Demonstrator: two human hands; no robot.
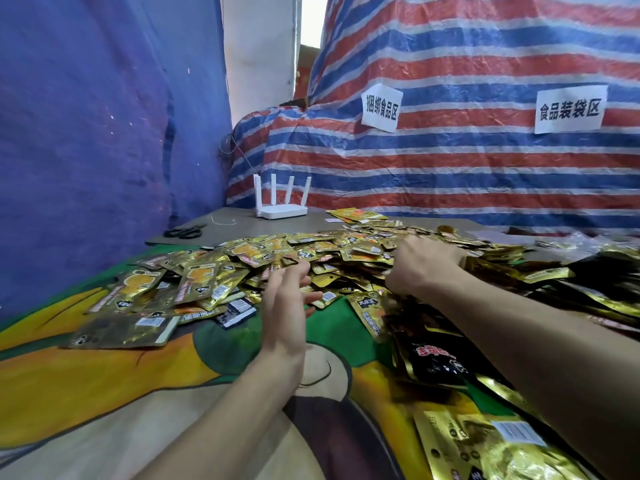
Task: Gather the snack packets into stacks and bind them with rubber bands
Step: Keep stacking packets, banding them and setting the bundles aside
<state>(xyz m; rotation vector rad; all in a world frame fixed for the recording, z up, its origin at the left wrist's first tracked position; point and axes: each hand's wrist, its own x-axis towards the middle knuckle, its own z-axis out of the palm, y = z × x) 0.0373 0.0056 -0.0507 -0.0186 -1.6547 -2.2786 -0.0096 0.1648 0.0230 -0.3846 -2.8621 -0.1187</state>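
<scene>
A wide heap of gold snack packets (311, 252) covers the middle and right of the table, with more loose packets (145, 299) spread at the left. My left hand (287, 306) hovers at the heap's near edge, fingers straight and slightly spread, holding nothing. My right hand (420, 268) reaches into the heap, fingers curled down among the packets; whether it grips any is hidden. Dark packets (440, 362) lie under my right forearm. No rubber band shows.
A cartoon-print cloth (104, 393) covers the table front. Black scissors (183, 232) and a white router (282, 206) sit at the back left. A striped tarp (450, 161) with two paper signs rises behind; a blue tarp (86, 133) walls the left.
</scene>
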